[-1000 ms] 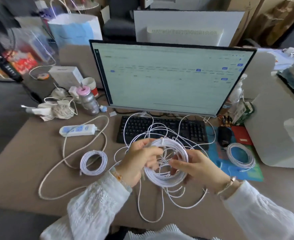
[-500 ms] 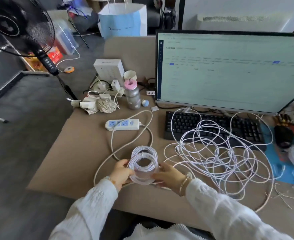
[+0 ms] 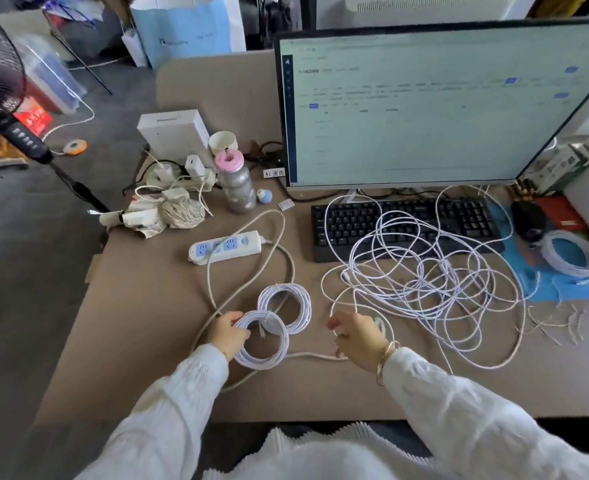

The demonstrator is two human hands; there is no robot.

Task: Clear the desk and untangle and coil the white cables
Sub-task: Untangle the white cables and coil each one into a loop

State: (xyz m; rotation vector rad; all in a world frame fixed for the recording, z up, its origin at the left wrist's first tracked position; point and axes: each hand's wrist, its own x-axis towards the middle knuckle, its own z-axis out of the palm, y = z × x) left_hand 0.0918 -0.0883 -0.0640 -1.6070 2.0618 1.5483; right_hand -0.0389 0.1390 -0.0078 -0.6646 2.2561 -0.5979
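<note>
Right hand (image 3: 357, 336) has let go, fingers loosely curled, empty; left hand (image 3: 229, 332) grips the near coil (image 3: 261, 341) (touching the second coil (image 3: 285, 307) at one o'clock). Tangled cable (image 3: 424, 271) sprawls toward three o'clock; bare desk (image 3: 140, 323) at nine.

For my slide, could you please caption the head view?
Left hand sets a coiled white cable beside another coil; tangled cable awaits.

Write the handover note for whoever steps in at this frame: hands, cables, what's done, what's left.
Left hand holds the near coiled white cable flat on the brown desk; a second white coil lies against it.
Right hand is free, fingers loosely curled, by the big tangle of loose white cable.
Third white coil sits on the blue mat.
Done: three coils. Left: the tangle, desk clutter.
</note>
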